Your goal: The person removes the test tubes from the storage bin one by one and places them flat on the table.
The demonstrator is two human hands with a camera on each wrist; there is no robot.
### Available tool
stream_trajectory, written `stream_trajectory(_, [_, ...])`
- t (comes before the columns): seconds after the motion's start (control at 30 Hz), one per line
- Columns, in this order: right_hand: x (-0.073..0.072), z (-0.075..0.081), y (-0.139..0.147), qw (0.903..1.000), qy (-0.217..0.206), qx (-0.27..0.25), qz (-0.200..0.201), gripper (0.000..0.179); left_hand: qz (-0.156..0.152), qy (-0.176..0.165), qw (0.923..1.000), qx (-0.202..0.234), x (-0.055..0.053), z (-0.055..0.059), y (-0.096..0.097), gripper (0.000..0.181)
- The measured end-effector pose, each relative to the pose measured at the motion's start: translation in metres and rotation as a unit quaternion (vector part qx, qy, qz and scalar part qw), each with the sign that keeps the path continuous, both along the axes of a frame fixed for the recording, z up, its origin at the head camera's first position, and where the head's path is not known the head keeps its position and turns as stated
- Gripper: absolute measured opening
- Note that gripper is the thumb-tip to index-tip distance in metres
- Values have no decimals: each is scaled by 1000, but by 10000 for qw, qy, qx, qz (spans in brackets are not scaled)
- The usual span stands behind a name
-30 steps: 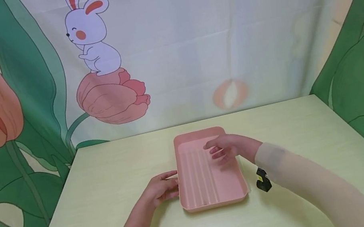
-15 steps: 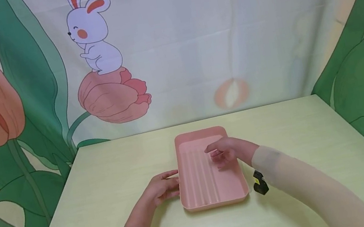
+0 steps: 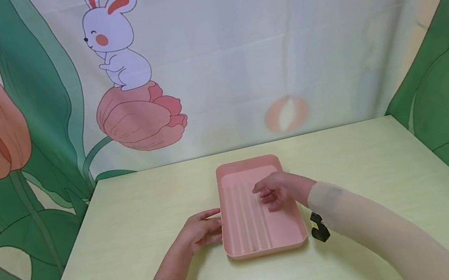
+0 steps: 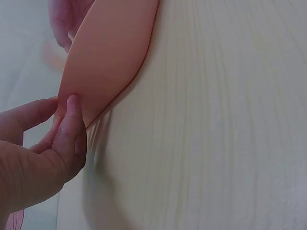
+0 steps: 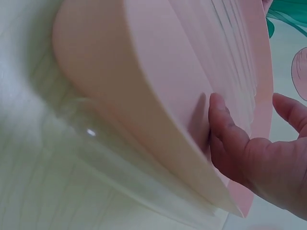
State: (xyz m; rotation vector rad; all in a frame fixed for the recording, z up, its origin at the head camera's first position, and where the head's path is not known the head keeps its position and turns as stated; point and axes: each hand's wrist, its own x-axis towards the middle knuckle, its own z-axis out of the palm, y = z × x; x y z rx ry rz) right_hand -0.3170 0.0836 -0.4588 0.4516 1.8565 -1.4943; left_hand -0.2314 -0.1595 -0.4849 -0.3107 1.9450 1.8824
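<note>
A pink rectangular tray (image 3: 284,234) with raised lengthwise ridges on its floor lies on the table in the head view. At its left side my left hand (image 3: 199,232) touches the outer wall with relaxed fingers. The left wrist view has fingertips (image 4: 73,103) of that hand against the wall (image 4: 108,48), near the rim. My right hand (image 3: 277,191) is over the right half of the tray, its fingers loosely bent and holding nothing. In the right wrist view those fingers (image 5: 223,120) hang inside the rim, close to the tray floor; contact cannot be told.
The pale wood-grain table (image 3: 148,193) extends around the tray. A transparent, curved-edged piece (image 5: 91,132) lies along the tray's outer wall in the right wrist view. Behind the table hangs a cloth (image 3: 215,61) printed with a rabbit and tulips. Both wrists carry small black camera mounts (image 3: 318,227).
My right hand has shifted slightly left and toward me over the tray, its fingers bending more. My left hand stays at the tray's side.
</note>
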Motion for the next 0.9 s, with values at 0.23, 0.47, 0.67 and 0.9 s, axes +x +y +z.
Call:
stream_trajectory(0.23, [4,-3,-4,9987,391,211,240,30,-17,23,10000,60,-2,2,1,51])
stream_trajectory(0.47, [11,-4,-9,9955,760,504,242,29,97,-45,9999,-32,-3,1,1,49])
stream_trajectory(0.67, [10,-7,-11,9960,685,559,107,35,11,9,10000,6,-2,0,0,50])
stream_trajectory(0.9, [13,-12,-13,9922,987,749,129,16,2,-4,10000,-9,-1,1,2,50])
